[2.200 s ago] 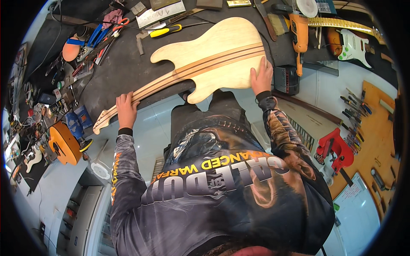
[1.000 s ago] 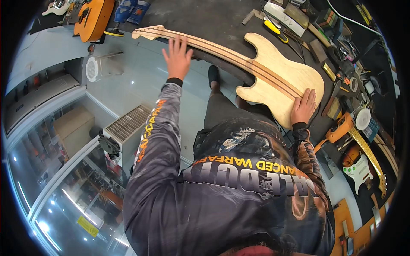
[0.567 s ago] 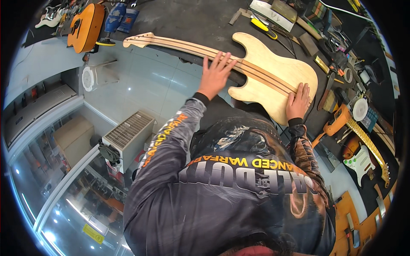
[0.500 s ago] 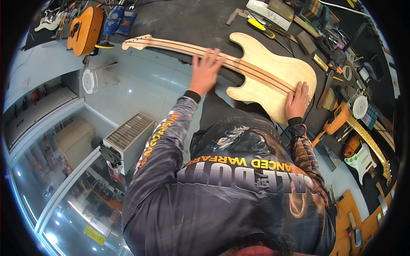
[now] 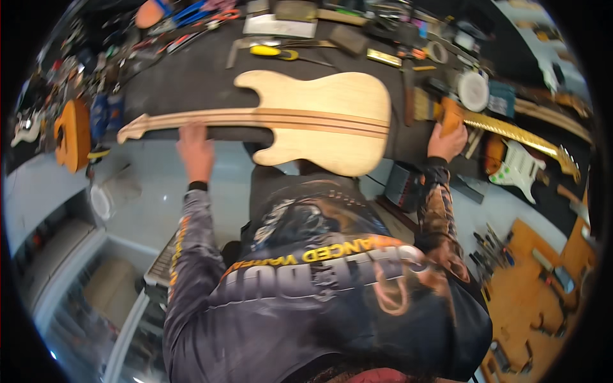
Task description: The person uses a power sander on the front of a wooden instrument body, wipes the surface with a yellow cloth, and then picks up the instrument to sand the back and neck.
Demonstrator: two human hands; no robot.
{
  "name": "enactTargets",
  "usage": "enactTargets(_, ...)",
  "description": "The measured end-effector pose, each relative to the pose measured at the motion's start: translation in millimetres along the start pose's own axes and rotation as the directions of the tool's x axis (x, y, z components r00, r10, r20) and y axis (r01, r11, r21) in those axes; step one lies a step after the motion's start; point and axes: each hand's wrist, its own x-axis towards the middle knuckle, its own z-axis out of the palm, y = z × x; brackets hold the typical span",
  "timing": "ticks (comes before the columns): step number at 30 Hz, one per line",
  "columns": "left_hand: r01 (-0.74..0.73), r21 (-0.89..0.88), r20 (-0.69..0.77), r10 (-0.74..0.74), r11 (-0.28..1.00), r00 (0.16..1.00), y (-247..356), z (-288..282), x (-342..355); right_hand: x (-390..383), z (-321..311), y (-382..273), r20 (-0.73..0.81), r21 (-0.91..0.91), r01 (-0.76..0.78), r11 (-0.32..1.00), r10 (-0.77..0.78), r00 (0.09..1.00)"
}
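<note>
A bare, pale wooden electric guitar (image 5: 325, 92) with darker stripes along its middle lies across the bench, its neck pointing left and its body partly over the near edge. Around the neck, near the headstock, my left hand (image 5: 195, 153) is closed, somewhat smeared by motion. Off to the right of the body, my right hand (image 5: 446, 142) grips the orange body of a power sander (image 5: 453, 115). A round white pad (image 5: 472, 90) sits at the sander's far end.
A yellow-handled screwdriver (image 5: 274, 52) lies beyond the guitar. Right of the sander are a gold-coloured guitar neck (image 5: 520, 132) and a white pickguard (image 5: 520, 169). An acoustic guitar (image 5: 74, 135) stands at the left. Tools crowd the bench's far side.
My right hand has left the guitar's body and moved right onto the sander. My left hand has slid along the neck toward the headstock. The guitar now lies more level across the view, which has shifted.
</note>
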Motion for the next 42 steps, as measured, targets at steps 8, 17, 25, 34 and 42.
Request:
enactTargets(8,0.364,-0.126,-0.141,-0.38,0.923,0.914,-55.8,21.7,-20.1,62.2,36.6,29.5,0.506,0.243,-0.332,0.911,0.173,0.845)
enactTargets(17,0.14,-0.159,0.109,-0.123,0.977,0.986,10.8,-17.4,-70.4,71.3,12.3,10.7,0.485,0.066,-0.412,0.909,0.332,0.809)
enactTargets(25,0.069,-0.308,0.046,-0.058,0.949,0.997,37.2,-48.7,-77.2,38.6,-81.0,15.2,0.463,0.318,-0.388,0.865,0.216,0.86)
enactTargets(34,-0.125,-0.864,0.183,0.535,0.488,0.825,207.2,-58.9,-46.2,9.3,-203.0,-11.8,0.538,0.805,-0.557,0.205,0.144,0.83)
enactTargets(42,0.195,-0.975,0.184,0.879,0.106,0.441,284.4,-149.6,-128.5,-21.4,-320.4,-106.4,0.5,0.826,-0.51,-0.24,-0.107,0.859)
